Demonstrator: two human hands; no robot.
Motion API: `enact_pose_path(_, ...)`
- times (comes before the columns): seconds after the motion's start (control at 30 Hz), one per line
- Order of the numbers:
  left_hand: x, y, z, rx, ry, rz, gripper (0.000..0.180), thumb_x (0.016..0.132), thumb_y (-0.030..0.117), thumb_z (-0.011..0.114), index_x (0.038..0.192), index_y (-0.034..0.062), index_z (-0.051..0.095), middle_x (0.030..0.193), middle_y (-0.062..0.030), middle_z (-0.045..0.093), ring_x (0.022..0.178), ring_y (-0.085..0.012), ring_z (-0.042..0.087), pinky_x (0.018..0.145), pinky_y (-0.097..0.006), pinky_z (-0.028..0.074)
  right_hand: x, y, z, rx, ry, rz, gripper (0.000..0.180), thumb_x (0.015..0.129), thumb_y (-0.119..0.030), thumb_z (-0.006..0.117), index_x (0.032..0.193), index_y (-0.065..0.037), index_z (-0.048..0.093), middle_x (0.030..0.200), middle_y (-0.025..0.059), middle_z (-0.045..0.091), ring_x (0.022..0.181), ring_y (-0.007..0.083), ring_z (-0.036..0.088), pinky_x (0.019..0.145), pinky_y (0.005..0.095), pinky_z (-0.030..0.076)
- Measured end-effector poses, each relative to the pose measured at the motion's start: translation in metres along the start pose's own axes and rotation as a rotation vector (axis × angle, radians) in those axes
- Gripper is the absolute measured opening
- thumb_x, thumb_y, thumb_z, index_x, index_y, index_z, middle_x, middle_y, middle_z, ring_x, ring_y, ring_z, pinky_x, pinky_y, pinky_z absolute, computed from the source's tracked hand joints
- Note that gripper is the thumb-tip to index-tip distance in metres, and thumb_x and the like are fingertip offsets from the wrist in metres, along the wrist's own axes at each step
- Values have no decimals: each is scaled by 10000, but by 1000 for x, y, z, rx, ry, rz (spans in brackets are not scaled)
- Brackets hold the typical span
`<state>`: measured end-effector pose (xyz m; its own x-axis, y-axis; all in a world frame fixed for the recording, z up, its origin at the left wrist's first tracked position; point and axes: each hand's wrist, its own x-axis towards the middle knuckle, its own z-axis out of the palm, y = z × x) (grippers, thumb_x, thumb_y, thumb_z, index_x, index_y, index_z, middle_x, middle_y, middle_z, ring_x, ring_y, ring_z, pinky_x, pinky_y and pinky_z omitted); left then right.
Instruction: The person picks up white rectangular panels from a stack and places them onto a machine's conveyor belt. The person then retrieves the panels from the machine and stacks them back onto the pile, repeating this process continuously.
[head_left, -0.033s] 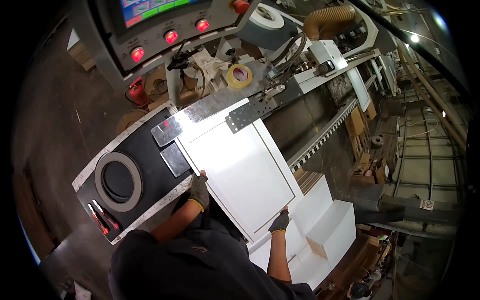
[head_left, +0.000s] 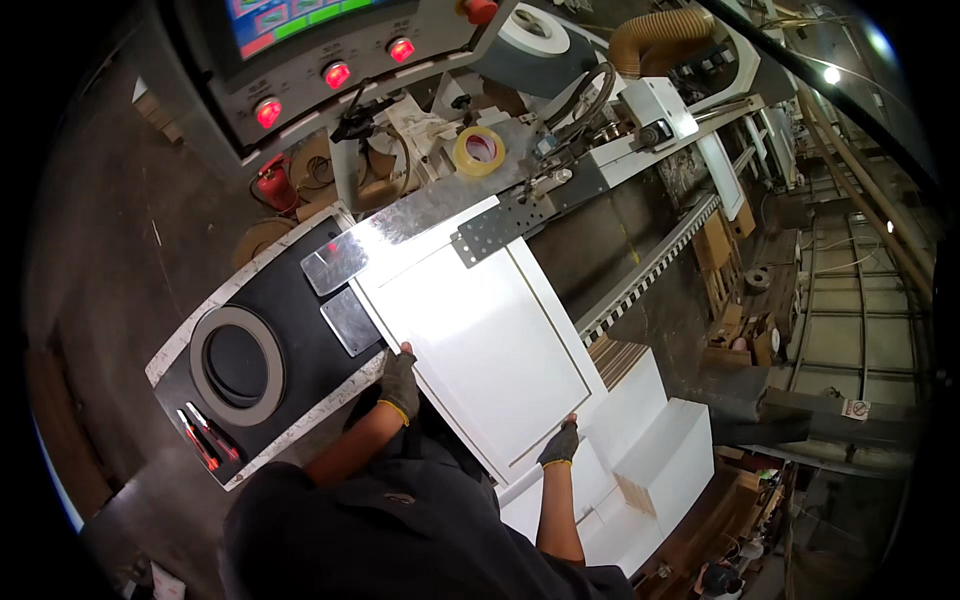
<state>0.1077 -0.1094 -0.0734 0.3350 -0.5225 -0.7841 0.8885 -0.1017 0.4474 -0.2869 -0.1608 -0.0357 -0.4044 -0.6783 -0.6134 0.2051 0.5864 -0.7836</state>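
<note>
A person in a dark top, seen from above, holds a large white panel (head_left: 480, 340) with two hands in dark, yellow-cuffed work gloves whose fingertips are bare. The panel lies at a slant in the middle of the scene, with a thin groove running near its edges; its far end meets a shiny metal guard (head_left: 400, 235), and a dark perforated plate (head_left: 490, 238) overlaps its far right corner. The left hand (head_left: 399, 388) pinches the panel's left edge, and the right hand (head_left: 560, 443) pinches its near edge, thumb on the top face; the other fingers are mostly hidden, so how firmly they press I cannot tell. To the left, a black worktop (head_left: 290, 290) with a pale, worn rim carries a flat grey ring-shaped roll (head_left: 275, 370) and, nearer, two red-handled cutters (head_left: 206, 442) side by side. Near right, beside the panel, are stacked white boards (head_left: 655, 455) with brown edges. On the far side, a roll of yellowish tape (head_left: 463, 155) rests on the machine. Far left stands a grey control box (head_left: 230, 110) with a coloured screen (head_left: 300, 22) and three glowing red buttons (head_left: 336, 75); below it, on the floor, is a red fire extinguisher (head_left: 273, 187).
</note>
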Motion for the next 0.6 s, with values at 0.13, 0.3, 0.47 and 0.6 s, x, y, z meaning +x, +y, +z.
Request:
enact_pose_path(0.13, 1, -2, 2, 12, -5, 136, 448, 1021, 255, 581, 1391, 31, 465, 1277, -24, 562, 1117, -155, 518, 1016, -322, 405, 8, 10, 0, -39, 75, -73, 462, 981, -517, 561, 1157, -95, 628, 1193, 69, 644, 1125, 244, 597, 1051, 432, 450)
enact_pose_path(0.3, 2, 0, 13, 20, 47, 111, 393, 1027, 205, 554, 1368, 26, 476, 1208, -5, 584, 1057, -113, 534, 978, -292, 427, 15, 1, 8, 61, 106, -40, 315, 978, -417, 599, 798, -169, 529, 899, -20, 561, 927, 138, 513, 970, 364, 424)
enact_pose_path(0.47, 4, 10, 65, 195, 127, -40, 361, 1052, 378, 493, 1244, 82, 571, 1133, -77, 648, 1016, -227, 618, 860, -400, 537, 41, -30, 15, 57, 194, 4, 350, 957, -426, 635, 758, -150, 551, 810, -32, 548, 841, 133, 514, 880, 350, 438)
enact_pose_path(0.6, 2, 9, 112, 29, 76, -101, 406, 1044, 383, 499, 1294, 67, 553, 1157, -100, 643, 1040, -263, 617, 902, -433, 531, 64, -50, 18, 2, 279, -4, 377, 932, -463, 672, 769, -142, 558, 814, -30, 560, 808, 126, 491, 842, 317, 423)
